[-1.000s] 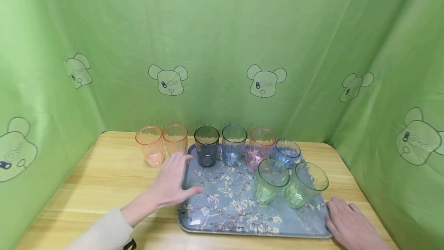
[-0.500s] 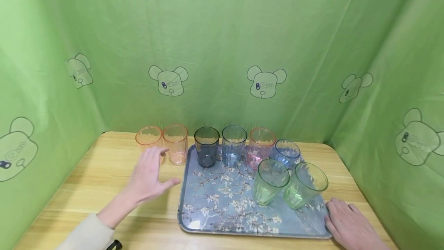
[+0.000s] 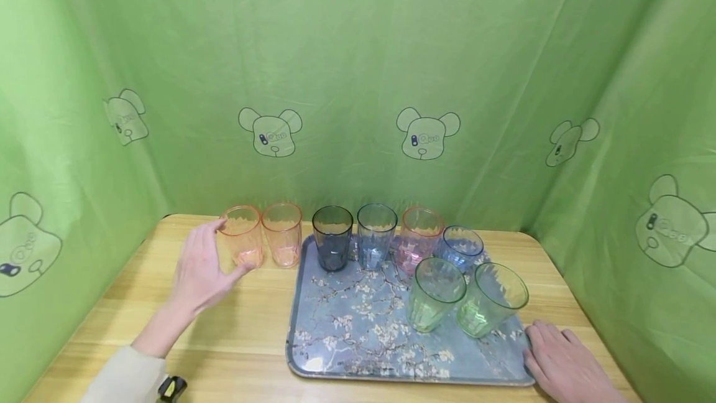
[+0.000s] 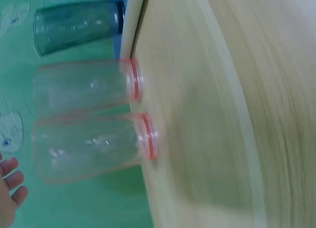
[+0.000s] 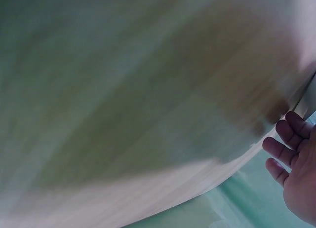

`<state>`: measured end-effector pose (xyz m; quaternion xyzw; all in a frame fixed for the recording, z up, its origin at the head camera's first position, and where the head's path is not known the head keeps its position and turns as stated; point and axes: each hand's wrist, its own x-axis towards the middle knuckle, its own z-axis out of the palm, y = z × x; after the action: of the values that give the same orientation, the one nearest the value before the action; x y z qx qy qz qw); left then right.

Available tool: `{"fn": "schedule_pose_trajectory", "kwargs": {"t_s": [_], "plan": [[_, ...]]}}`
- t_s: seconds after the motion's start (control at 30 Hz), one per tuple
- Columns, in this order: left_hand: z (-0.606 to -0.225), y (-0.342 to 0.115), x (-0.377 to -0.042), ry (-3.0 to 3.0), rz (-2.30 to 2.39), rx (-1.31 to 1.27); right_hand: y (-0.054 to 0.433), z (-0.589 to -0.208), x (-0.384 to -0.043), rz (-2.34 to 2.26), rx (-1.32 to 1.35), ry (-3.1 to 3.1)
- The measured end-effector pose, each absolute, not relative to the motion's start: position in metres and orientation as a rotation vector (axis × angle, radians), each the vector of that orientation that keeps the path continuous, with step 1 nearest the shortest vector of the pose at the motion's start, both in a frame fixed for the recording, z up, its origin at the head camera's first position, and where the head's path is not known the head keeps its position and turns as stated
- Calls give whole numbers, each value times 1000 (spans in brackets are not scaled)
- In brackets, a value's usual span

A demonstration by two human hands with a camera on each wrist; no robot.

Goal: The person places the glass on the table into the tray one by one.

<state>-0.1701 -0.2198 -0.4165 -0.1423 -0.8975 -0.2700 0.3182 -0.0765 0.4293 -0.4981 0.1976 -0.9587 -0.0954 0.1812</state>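
Note:
My left hand point(image 3: 198, 272) is beside the leftmost clear orange tumbler point(image 3: 243, 241), thumb and fingers spread in a wide C at its left and front. In the left wrist view its fingers point(image 4: 14, 179) show apart from that tumbler point(image 4: 94, 146). A second orange tumbler point(image 3: 283, 238) stands upright just to the right, also on the wooden table. My right hand point(image 3: 567, 359) rests at the right edge of the blue blossom-patterned tray point(image 3: 347, 341), fingers relaxed and holding nothing.
Along the tray's back stand a dark grey tumbler point(image 3: 333, 241), a blue-grey one point(image 3: 376, 238), a pink one point(image 3: 419, 241) and a shorter blue one point(image 3: 462, 250). Two green tumblers point(image 3: 436, 297) stand in front of these, toward the right. Green cloth point(image 3: 347, 79) surrounds the table.
My left hand has moved left, from the tray's left edge past the front of the orange tumblers to the leftmost one's left side. The right hand and the tumblers have stayed in place.

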Motion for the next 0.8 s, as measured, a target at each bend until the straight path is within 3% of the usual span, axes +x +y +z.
{"fn": "schedule_pose_trajectory", "kwargs": {"t_s": [0.3,0.8], "plan": [[-430,-236,-188,-2439,-719,-188,428,-496,-75,-259,530,-2743],[-450,-241,-210,-2536,-703,-138,428,-496,-76,-270,537,-2745]]}}
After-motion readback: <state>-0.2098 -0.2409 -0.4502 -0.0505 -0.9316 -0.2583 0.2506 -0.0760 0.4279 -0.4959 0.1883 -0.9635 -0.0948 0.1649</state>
